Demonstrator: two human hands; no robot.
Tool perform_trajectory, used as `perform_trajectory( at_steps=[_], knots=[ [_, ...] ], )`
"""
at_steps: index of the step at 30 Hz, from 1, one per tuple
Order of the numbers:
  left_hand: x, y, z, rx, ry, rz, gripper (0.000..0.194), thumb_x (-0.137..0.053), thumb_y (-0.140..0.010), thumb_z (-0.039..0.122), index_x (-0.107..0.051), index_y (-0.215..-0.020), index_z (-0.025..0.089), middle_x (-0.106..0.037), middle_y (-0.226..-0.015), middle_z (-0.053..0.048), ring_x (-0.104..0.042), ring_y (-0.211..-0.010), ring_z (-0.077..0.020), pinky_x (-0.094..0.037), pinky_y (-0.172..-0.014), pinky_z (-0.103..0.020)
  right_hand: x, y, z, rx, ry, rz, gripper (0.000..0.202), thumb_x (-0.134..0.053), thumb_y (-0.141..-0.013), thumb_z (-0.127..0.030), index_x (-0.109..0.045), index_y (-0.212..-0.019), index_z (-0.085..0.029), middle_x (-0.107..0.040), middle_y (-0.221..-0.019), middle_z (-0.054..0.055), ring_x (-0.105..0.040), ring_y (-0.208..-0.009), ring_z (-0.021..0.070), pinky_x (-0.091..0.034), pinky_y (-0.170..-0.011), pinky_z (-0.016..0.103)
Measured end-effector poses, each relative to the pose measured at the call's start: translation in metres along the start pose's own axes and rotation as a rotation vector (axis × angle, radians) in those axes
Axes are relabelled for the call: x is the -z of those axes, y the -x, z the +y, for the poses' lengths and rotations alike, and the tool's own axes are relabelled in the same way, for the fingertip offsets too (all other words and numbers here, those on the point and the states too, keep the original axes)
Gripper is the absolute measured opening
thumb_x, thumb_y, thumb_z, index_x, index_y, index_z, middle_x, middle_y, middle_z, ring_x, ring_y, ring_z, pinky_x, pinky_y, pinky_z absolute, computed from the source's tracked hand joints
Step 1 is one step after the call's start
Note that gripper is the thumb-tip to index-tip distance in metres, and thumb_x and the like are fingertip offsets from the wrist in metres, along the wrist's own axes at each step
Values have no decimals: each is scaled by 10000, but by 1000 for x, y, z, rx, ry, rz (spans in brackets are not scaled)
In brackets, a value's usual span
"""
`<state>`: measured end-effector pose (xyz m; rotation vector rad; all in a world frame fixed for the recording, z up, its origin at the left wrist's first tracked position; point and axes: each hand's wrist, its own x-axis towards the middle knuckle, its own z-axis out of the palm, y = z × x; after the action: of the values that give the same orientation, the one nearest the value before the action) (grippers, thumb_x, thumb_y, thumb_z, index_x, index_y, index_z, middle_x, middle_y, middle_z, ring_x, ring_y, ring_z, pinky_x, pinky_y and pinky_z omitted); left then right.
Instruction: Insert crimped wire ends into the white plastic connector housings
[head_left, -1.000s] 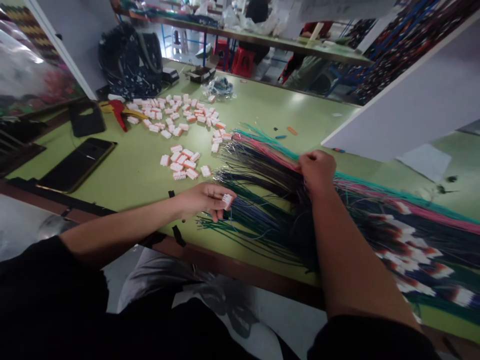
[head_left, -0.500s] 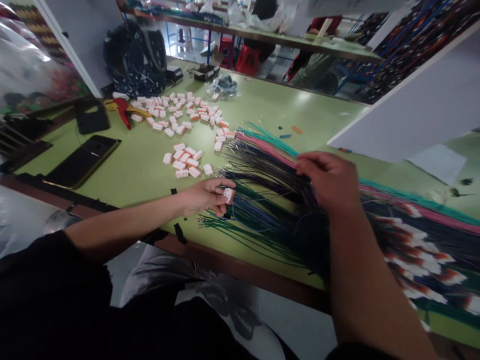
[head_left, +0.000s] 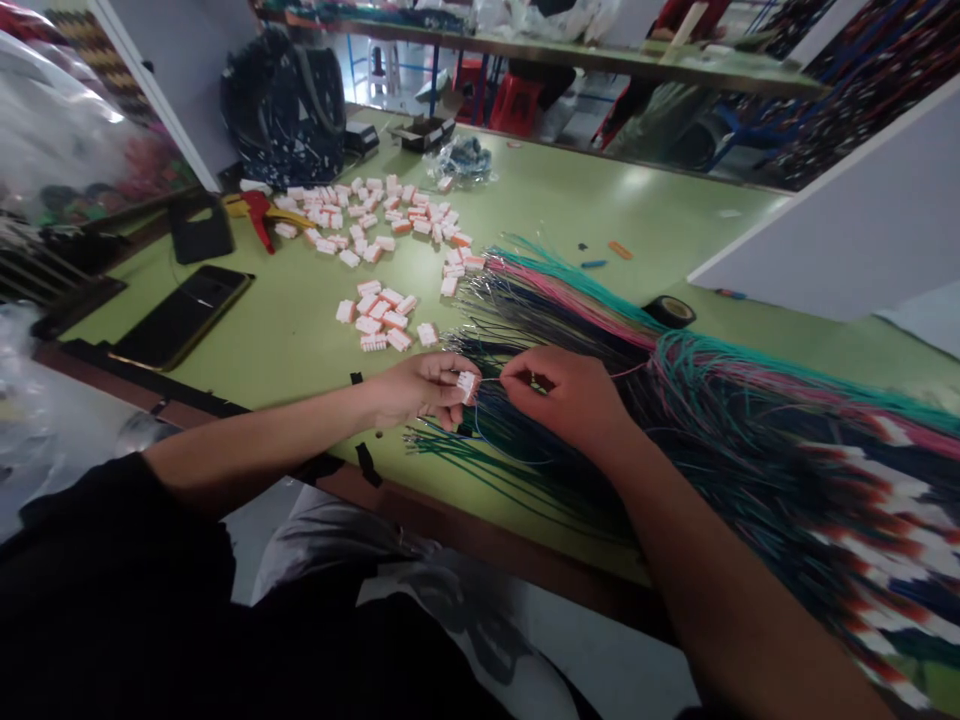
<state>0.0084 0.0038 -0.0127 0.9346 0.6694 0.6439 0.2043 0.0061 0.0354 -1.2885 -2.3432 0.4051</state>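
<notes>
A small white-and-orange connector [head_left: 468,386] is pinched in my left hand [head_left: 424,388], with a blue wire curving down from it. My right hand [head_left: 559,393] is just to its right, finger and thumb closed on a thin pink wire [head_left: 491,379] whose left end is at the connector. Whether that end is inside the connector cannot be made out. Under and behind both hands lie bundles of dark, green, pink and teal wires [head_left: 570,290]. Several loose connectors [head_left: 386,312] lie beyond my left hand.
A black phone [head_left: 184,315] and red-and-yellow pliers [head_left: 259,217] are at the left. A roll of black tape [head_left: 670,311] lies beyond the wires. Wired connectors [head_left: 892,540] are heaped at the right. A dark bag [head_left: 283,110] stands at the back left.
My right hand has moved left and down from the wire bundle to the connector, bringing a pink wire. The tape roll has come into sight. The view has shifted slightly.
</notes>
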Motion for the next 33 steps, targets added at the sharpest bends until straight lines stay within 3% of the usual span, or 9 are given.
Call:
perform_trajectory(
  at_steps=[9,27,33],
  knots=[
    [0,0,-1,1,-12,12,273,-666,-722,83,-526,-950,135,-619,-612,38,-582,-509,-73,-423,-490,-190,-5,-2,-7,-76,156,-48,168,-483,-729,-218,-600,-611,-189,-631,-629,20,-528,-585,135,-327,-565,249],
    [-5,2,-3,-29,-103,114,318,-668,-706,120,-595,-1015,106,-622,-625,33,-578,-494,-71,-481,-521,-204,-18,-4,-3,-219,-87,-90,134,-503,-705,-224,-617,-640,-194,-633,-634,2,-536,-595,132,-353,-573,242],
    [-5,5,-4,-19,-208,142,354,-668,-736,165,-601,-1080,110,-622,-620,32,-589,-521,-77,-495,-547,-219,-27,0,-12,-208,14,-77,129,-519,-727,-192,-623,-652,-177,-622,-628,6,-520,-583,127,-330,-562,243]
  ],
)
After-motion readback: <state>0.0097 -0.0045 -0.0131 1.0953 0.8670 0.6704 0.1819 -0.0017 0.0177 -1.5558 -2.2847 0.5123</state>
